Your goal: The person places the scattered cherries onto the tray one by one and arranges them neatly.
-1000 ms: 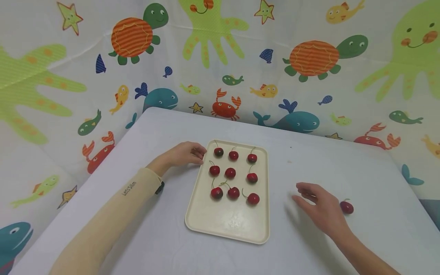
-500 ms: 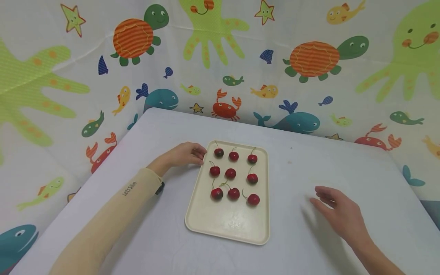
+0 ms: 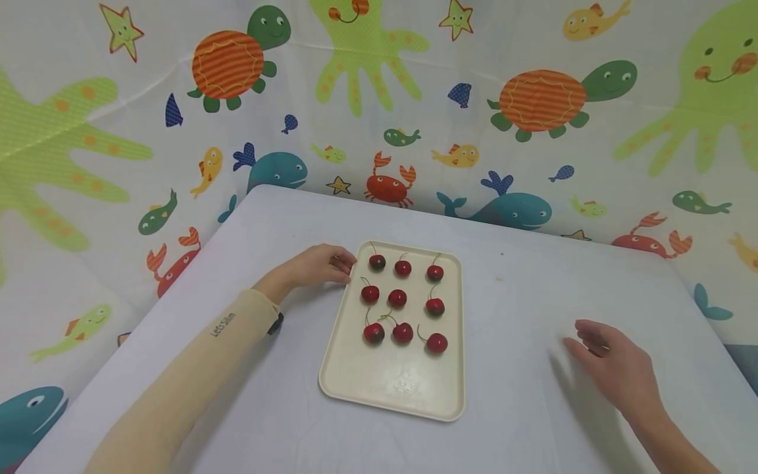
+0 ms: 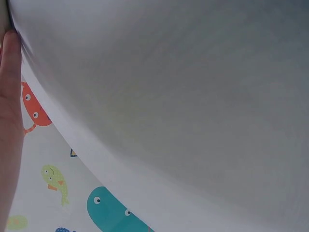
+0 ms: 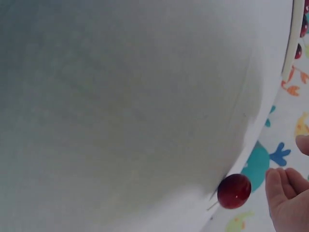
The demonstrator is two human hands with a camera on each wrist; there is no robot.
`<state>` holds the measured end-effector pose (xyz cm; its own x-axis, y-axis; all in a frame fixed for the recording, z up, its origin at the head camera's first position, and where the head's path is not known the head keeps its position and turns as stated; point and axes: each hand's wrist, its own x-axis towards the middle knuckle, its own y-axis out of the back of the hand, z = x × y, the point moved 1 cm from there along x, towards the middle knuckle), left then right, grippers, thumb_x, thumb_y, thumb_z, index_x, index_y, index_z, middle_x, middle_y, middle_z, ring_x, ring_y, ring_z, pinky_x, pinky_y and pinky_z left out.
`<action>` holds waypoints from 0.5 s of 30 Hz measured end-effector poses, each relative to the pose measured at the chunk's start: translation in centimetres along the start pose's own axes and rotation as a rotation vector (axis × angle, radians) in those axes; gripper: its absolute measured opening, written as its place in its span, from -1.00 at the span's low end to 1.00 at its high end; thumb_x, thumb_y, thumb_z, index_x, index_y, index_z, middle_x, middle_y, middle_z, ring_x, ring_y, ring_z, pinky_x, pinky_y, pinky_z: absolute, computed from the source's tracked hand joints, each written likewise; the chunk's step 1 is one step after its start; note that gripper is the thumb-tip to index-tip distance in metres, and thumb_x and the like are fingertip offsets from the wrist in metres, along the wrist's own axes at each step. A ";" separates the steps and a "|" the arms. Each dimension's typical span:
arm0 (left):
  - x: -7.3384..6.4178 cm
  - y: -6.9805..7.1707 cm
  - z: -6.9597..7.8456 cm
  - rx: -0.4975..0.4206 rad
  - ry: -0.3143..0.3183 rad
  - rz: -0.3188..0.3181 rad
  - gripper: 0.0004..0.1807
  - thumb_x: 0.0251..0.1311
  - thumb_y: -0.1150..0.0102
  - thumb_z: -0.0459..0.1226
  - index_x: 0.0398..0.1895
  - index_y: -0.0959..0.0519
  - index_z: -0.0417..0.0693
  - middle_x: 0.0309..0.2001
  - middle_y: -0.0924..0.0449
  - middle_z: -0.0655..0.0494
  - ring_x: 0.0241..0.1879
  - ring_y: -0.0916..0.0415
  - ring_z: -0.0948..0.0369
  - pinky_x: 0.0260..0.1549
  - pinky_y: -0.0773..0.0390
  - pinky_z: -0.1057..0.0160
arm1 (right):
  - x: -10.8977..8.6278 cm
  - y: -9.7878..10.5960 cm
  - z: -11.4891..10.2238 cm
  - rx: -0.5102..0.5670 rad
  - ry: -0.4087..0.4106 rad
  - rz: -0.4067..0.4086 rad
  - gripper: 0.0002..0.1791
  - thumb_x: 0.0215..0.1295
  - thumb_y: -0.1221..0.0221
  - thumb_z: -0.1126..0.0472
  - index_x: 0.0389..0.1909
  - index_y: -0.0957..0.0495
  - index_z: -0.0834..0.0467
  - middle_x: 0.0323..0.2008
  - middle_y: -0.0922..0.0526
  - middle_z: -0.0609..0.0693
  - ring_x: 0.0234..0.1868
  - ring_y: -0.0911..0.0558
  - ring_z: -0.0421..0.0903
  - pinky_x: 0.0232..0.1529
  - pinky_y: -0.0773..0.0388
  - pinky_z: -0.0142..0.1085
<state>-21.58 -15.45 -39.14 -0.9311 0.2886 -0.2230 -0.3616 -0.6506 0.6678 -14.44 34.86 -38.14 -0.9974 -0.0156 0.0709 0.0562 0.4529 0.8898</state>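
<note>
Several dark red cherries with stems lie in three rows on a cream rectangular tray (image 3: pixel 391 388), one of them a cherry (image 3: pixel 397 298) in the middle. My left hand (image 3: pixel 320 264) rests at the tray's upper left edge, fingertips right at the rim. In the left wrist view a finger (image 4: pixel 10 63) lies straight against that edge. My right hand (image 3: pixel 618 362) is over the table right of the tray, thumb and fingers apart and nothing between them. A loose cherry (image 5: pixel 234 191) lies on the table near its fingertips in the right wrist view; in the head view the hand hides it.
A white cloth covers the table (image 3: pixel 509 276). Behind it hangs a curtain (image 3: pixel 385 79) printed with sea animals. The lower part of the tray holds no cherries. A beige sleeve (image 3: pixel 195 368) covers my left forearm.
My right hand has moved to the right, away from the tray, and now covers the loose cherry that showed beside it a second ago. The left hand and tray stay put.
</note>
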 end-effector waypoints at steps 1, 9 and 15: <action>0.0 0.0 0.0 -0.002 -0.001 0.000 -0.52 0.20 -0.33 -0.26 0.19 -0.51 -0.19 -0.02 -0.62 -0.01 0.02 -0.55 0.11 0.13 -0.49 0.09 | 0.0 0.1 0.2 -0.001 -0.004 0.000 -0.43 0.25 -0.30 0.00 0.13 -0.50 0.32 0.02 -0.61 0.34 0.01 -0.62 0.25 -0.10 -0.55 0.00; 0.0 0.0 0.0 -0.006 0.004 -0.004 -0.51 0.20 -0.33 -0.26 0.19 -0.51 -0.19 -0.02 -0.63 0.00 0.03 -0.55 0.11 0.15 -0.48 0.09 | 0.2 0.8 1.3 -0.032 -0.078 -0.013 -0.38 0.26 -0.29 0.00 0.16 -0.45 0.36 0.06 -0.56 0.39 0.08 -0.55 0.32 -0.07 -0.54 0.07; -0.1 0.1 0.0 -0.004 0.002 -0.007 -0.51 0.21 -0.32 -0.27 0.19 -0.50 -0.20 -0.01 -0.63 -0.01 0.04 -0.54 0.10 0.16 -0.47 0.08 | 0.4 1.2 2.7 -0.044 -0.118 -0.045 -0.33 0.28 -0.24 -0.08 0.18 -0.42 0.38 0.07 -0.52 0.43 0.09 -0.51 0.36 -0.06 -0.49 0.19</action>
<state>-21.51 -15.49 -39.03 -0.9286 0.2915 -0.2296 -0.3685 -0.6511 0.6635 -14.87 37.81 -38.28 -0.9973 0.0710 -0.0212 0.0102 0.4150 0.9098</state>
